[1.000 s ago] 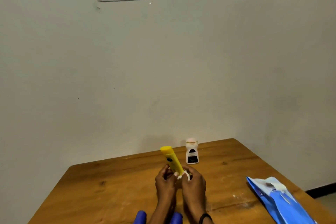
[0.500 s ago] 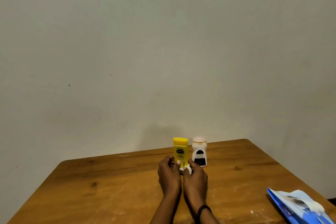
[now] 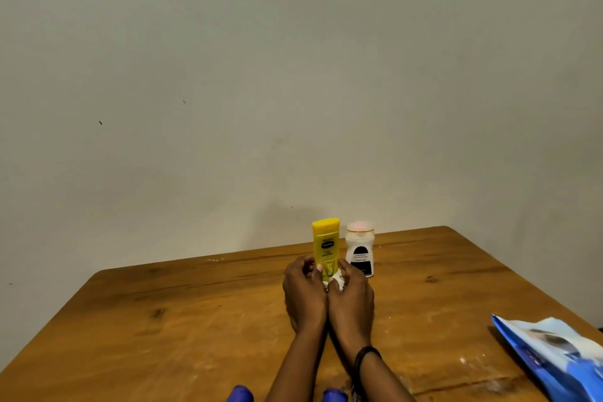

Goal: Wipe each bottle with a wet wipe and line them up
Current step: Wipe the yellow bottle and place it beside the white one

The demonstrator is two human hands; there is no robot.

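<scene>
Both hands, left hand (image 3: 305, 292) and right hand (image 3: 351, 299), clasp the upright yellow bottle (image 3: 325, 246) with a white wipe (image 3: 336, 281) bunched between them, just beside the white bottle (image 3: 360, 248) on the table (image 3: 163, 336).

A wooden table (image 3: 163, 320) carries a white bottle (image 3: 360, 251), blue wipes pack (image 3: 554, 356) and two blue caps (image 3: 240, 394).

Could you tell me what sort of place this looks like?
Probably a plain room set up for a simple task: a bare wall, a wooden table pushed against it, and only a yellow bottle, a white bottle and a blue wipes pack.
</scene>
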